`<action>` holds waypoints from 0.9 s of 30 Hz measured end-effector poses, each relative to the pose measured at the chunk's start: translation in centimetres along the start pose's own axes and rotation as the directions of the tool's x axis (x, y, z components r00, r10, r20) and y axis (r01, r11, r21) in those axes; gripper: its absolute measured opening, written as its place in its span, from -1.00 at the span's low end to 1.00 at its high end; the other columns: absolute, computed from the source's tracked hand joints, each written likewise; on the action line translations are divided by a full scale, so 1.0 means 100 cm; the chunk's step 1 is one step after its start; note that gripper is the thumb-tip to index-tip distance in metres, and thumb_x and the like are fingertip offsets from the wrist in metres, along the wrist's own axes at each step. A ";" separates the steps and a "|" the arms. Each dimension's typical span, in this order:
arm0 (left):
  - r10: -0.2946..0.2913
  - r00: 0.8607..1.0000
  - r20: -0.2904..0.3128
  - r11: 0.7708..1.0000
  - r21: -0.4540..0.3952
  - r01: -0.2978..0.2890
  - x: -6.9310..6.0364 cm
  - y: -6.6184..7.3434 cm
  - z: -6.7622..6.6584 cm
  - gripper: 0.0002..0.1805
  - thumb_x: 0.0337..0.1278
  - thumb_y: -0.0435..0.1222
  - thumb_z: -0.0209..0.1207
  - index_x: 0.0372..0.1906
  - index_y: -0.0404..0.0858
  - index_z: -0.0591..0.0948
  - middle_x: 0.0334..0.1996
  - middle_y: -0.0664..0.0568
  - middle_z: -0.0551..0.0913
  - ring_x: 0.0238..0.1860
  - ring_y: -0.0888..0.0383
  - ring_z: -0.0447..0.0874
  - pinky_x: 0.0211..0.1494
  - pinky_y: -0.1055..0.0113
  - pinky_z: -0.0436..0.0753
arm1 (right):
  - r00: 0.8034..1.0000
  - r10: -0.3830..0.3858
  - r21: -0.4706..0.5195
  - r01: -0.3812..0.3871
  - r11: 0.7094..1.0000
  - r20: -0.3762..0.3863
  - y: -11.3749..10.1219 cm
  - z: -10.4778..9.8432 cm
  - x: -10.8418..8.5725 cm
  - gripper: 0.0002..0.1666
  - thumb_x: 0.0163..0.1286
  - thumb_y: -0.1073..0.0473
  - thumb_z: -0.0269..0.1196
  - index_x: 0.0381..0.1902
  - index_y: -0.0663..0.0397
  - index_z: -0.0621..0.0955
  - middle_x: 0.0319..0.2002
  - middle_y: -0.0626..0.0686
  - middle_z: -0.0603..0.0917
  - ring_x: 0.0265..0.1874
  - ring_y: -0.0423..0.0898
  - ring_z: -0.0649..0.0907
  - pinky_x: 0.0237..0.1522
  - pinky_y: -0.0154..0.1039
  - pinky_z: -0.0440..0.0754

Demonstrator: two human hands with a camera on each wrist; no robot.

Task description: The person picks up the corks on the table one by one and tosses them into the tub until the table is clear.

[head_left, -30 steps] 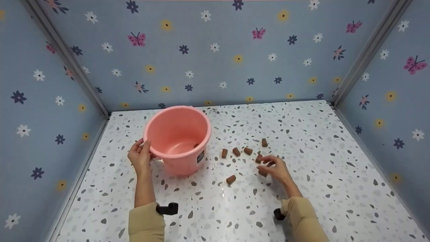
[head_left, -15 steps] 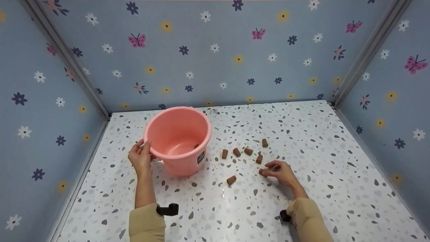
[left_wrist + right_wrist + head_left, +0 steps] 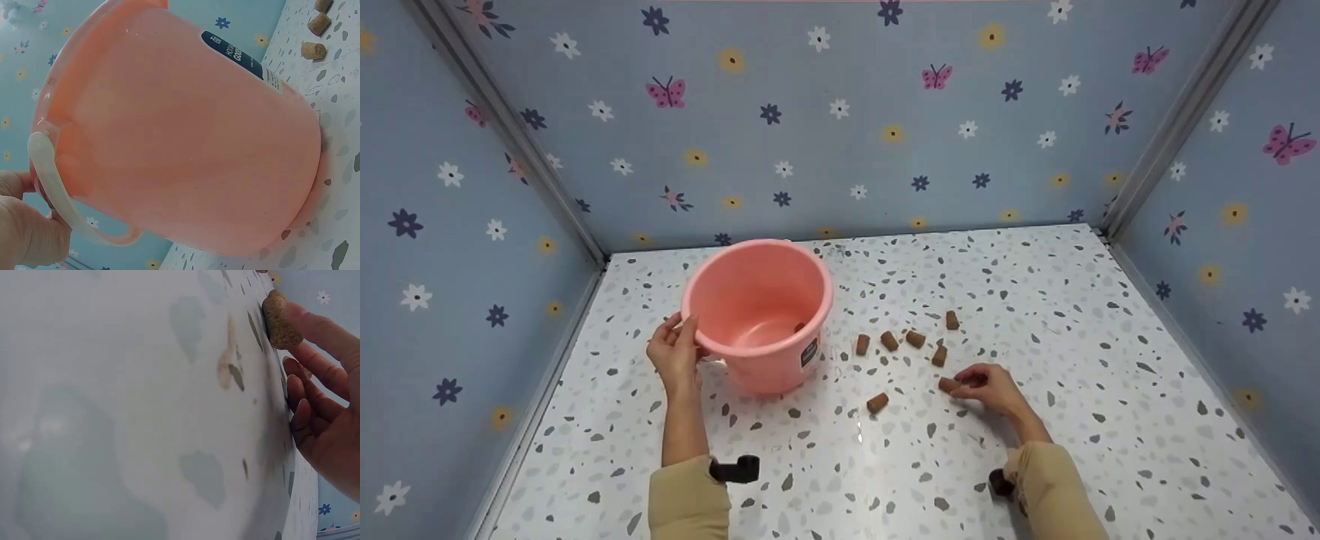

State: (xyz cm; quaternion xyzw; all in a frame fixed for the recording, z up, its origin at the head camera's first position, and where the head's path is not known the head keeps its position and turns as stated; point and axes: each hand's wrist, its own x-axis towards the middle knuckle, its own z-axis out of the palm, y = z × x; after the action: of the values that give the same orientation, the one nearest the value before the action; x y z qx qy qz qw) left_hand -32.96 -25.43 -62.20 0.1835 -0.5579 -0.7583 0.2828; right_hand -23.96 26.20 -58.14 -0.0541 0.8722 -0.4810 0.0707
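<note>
The hands are well apart: the right hand pinches a brown cork right of and below the head view's centre, and the left hand grips the left rim of a pink bucket, left of centre. Six loose corks lie right of the bucket on a speckled surface; a flowered wall fills the upper frame.

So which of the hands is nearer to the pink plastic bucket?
Left. The left hand grips the pink plastic bucket at the left side of its rim, while the right hand is off to its right, fingertips at a tapered brown cork.
</note>
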 end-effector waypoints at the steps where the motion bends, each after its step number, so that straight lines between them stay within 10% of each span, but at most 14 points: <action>1: 0.001 1.000 0.002 1.000 -0.003 -0.001 0.000 0.000 0.000 -0.41 -0.34 0.00 0.37 -0.08 -0.17 0.54 -0.32 -0.18 0.54 -0.60 0.04 0.56 -0.69 0.32 0.56 | 1.000 0.003 0.003 -0.003 1.000 0.001 0.000 0.000 0.000 -0.62 -0.11 0.15 0.44 -0.32 0.24 0.62 -0.40 0.04 0.61 -0.46 -0.14 0.53 -0.41 -0.33 0.49; 27: 0.021 1.000 0.006 1.000 0.002 -0.021 0.002 -0.004 -0.001 -0.43 -0.30 0.00 0.36 -0.08 -0.17 0.54 -0.35 -0.18 0.55 -0.61 0.05 0.56 -0.70 0.30 0.56 | 0.999 0.025 0.009 -0.025 1.000 -0.037 -0.012 0.002 0.004 -0.67 -0.08 0.20 0.42 -0.33 0.25 0.63 -0.46 0.06 0.61 -0.47 -0.09 0.55 -0.44 -0.33 0.51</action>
State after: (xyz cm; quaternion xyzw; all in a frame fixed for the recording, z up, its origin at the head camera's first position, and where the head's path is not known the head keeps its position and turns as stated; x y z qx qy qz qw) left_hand -33.17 -25.53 -62.55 0.1757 -0.5613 -0.7555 0.2887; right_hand -24.26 25.36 -57.28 -0.0339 0.8719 -0.4846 0.0608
